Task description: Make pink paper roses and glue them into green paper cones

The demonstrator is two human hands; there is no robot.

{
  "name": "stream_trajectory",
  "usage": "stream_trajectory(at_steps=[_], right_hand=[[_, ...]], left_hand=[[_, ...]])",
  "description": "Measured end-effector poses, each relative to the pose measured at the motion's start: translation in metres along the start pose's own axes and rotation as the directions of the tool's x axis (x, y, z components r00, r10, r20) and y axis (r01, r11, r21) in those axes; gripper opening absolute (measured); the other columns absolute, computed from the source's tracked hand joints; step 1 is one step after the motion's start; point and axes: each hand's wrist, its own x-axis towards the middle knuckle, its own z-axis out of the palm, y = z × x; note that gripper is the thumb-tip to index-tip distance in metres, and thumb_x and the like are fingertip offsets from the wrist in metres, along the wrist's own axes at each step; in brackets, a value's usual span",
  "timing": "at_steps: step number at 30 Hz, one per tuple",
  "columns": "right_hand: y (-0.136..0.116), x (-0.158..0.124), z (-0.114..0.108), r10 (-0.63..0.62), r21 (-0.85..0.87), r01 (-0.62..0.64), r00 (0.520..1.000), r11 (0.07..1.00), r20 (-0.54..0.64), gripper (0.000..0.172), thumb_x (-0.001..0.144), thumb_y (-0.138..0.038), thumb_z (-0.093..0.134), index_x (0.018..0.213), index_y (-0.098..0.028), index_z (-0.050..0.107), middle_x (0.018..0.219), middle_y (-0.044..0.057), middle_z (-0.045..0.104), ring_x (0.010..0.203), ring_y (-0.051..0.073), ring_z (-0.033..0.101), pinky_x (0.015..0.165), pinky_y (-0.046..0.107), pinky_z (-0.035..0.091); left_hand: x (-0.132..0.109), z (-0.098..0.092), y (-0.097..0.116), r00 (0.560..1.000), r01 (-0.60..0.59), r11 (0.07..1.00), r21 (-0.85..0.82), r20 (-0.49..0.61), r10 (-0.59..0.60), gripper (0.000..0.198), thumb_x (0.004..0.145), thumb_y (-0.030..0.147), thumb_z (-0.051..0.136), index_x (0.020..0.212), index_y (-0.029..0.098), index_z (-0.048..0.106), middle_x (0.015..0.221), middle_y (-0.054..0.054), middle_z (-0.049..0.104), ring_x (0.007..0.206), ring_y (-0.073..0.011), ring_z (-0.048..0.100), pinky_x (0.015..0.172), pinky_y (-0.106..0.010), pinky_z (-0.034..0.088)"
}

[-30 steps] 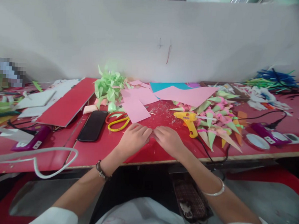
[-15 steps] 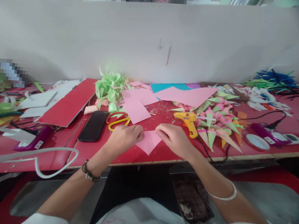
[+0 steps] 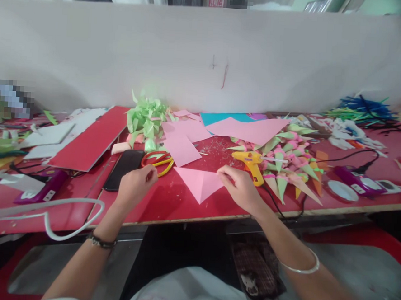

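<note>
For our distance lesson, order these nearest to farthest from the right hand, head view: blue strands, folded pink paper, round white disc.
1. Folded pink paper: immediately left, at the right hand.
2. Round white disc: to the right, near the front.
3. Blue strands: far right, at the back.

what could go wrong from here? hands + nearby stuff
The right hand is close to the yellow glue gun: it might bump it.
The folded pink paper seems steadied only by the right hand, so it could swivel.
The left hand might catch the scissors beside it.
</note>
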Motion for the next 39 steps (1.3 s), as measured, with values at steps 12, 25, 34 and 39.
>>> stream_trajectory(at_steps=[12, 25, 34, 39], right_hand=[[0.005, -0.009, 0.067, 0.341, 0.723, -0.459, 0.884, 0.516, 0.318, 0.033, 0.076, -0.047, 0.048, 0.063, -0.019, 0.039, 0.050, -0.008, 0.036, 0.043, 0.006, 0.034, 0.044, 0.019, 0.027], [-0.027, -0.012, 0.050, -0.075, -0.059, 0.072, 0.996, 0.996, -0.052, 0.068, 0.071, -0.034, 0.059, 0.129, -0.015, 0.028, 0.125, 0.015, 0.043, 0.117, 0.025, 0.039, 0.097, 0.042, 0.034], [-0.011, 0.002, 0.023, 0.058, 0.325, 0.018, 0.973, 0.945, -0.223, 0.031, 0.082, -0.023, 0.045, 0.114, -0.022, 0.046, 0.120, 0.006, 0.052, 0.109, 0.018, 0.050, 0.089, 0.030, 0.042], [-0.001, -0.008, 0.014, -0.042, 0.351, 0.063, 0.997, 0.934, -0.066, 0.026, 0.087, -0.027, 0.039, 0.106, -0.026, 0.056, 0.109, 0.003, 0.060, 0.101, 0.016, 0.055, 0.088, 0.031, 0.043]], left_hand=[[-0.024, 0.028, 0.050, 0.946, 0.167, 0.421, -0.892, 0.265, 0.186, 0.050, 0.072, 0.049, 0.054, 0.109, 0.015, 0.046, 0.061, 0.001, 0.052, 0.051, -0.0086, 0.045, 0.053, -0.023, 0.041], [-0.023, 0.023, 0.059, 0.987, -0.055, 0.990, -0.133, 0.140, 0.073, 0.015, 0.080, 0.023, 0.041, 0.075, 0.016, 0.054, 0.067, -0.005, 0.061, 0.057, -0.0165, 0.055, 0.048, -0.023, 0.032], [-0.020, 0.011, 0.044, 0.958, 0.224, 0.653, -0.724, 0.286, -0.011, 0.034, 0.079, 0.039, 0.047, 0.056, 0.014, 0.049, 0.047, 0.004, 0.044, 0.044, -0.0063, 0.040, 0.044, -0.017, 0.030], [-0.017, 0.012, 0.033, 0.879, 0.476, 0.219, -0.852, 0.471, -0.077, 0.029, 0.066, 0.041, 0.063, 0.064, 0.012, 0.061, 0.050, 0.002, 0.053, 0.043, -0.0035, 0.040, 0.040, -0.015, 0.028]])
